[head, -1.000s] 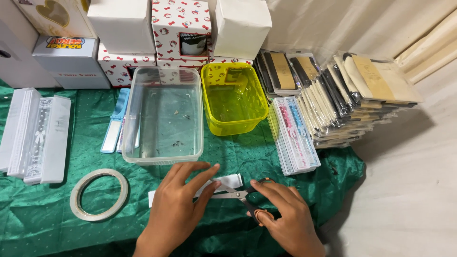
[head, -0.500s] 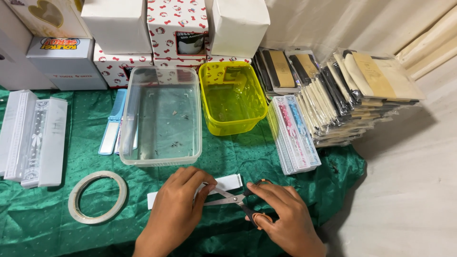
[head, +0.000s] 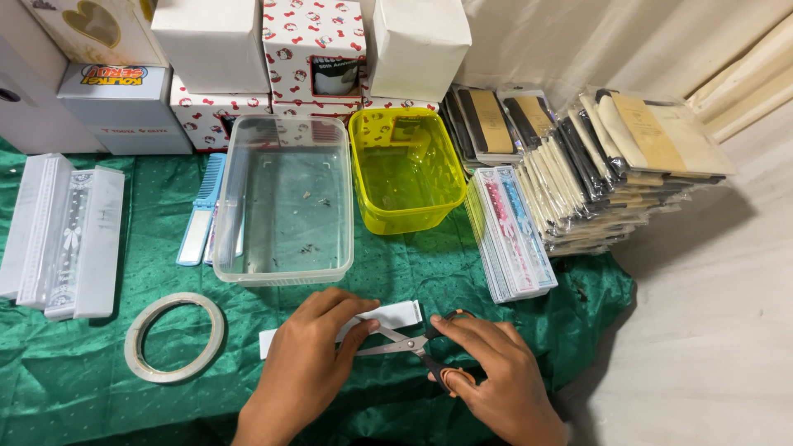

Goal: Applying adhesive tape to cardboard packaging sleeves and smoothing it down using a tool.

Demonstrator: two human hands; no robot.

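Note:
My left hand (head: 306,363) presses flat on a long white paper strip (head: 395,315) lying on the green cloth (head: 99,405). The strip's middle is hidden under my fingers; its ends show at left and right. My right hand (head: 496,376) grips scissors (head: 413,344) with metal blades and dark, orange-lined handles. The blades are parted and point left toward the strip's near edge, beside my left fingertips.
Behind the strip stand a clear plastic tub (head: 285,202) and a yellow tub (head: 406,169). A tape roll (head: 174,337) lies to the left, with white flat boxes (head: 70,235) beyond it. Stacked packets (head: 611,165) fill the right, cartons (head: 215,49) line the back.
The scissors have swung from lying along the strip to an angle, blades opened toward it. My right hand shifted slightly right and nearer. My left hand stays on the strip.

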